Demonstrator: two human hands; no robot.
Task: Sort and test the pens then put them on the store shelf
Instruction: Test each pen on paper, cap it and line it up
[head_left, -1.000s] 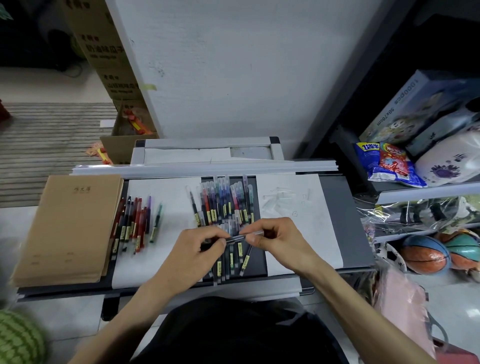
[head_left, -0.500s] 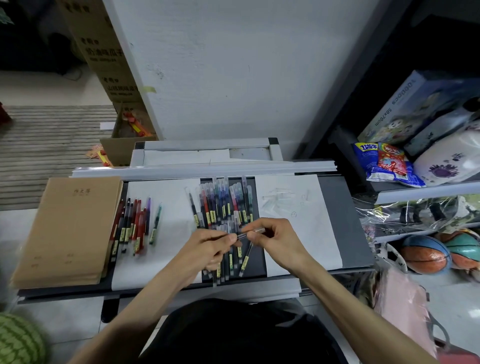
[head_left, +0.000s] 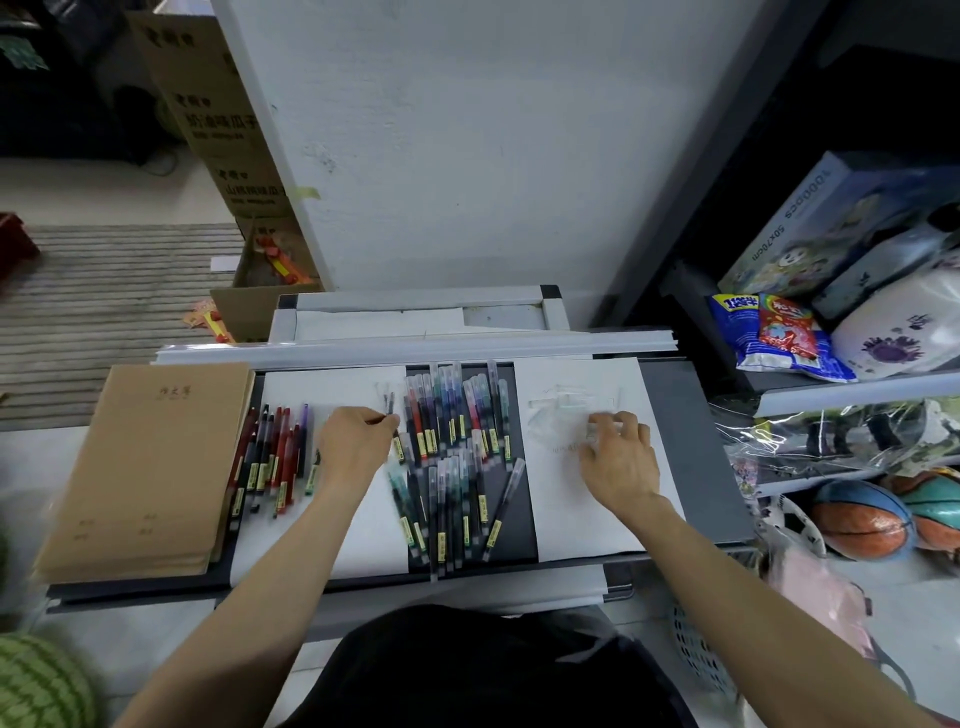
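Observation:
My left hand (head_left: 353, 449) grips a dark pen (head_left: 389, 404), its tip down on the left white sheet (head_left: 322, 387) beside faint scribbles. Over the right white sheet (head_left: 571, 519), my right hand (head_left: 621, 460) pinches a clear pen cap (head_left: 602, 428) next to a small heap of clear caps (head_left: 561, 408). Between the sheets, on the dark shelf board (head_left: 691, 441), lie several capped coloured pens (head_left: 452, 415) and a lower row of pens (head_left: 441, 512). A sorted group of red and dark pens (head_left: 270, 457) lies left of my left hand.
A stack of brown notebooks (head_left: 150, 467) fills the board's left end. A white rail (head_left: 415, 351) runs along the back. Shelves at the right hold snack bags (head_left: 769, 332), boxes and basketballs (head_left: 862, 519). A watermelon (head_left: 36, 686) sits at lower left.
The hands, together on one pen before, have parted. My left hand carried the pen left onto the left sheet. My right hand took the cap right, to the caps.

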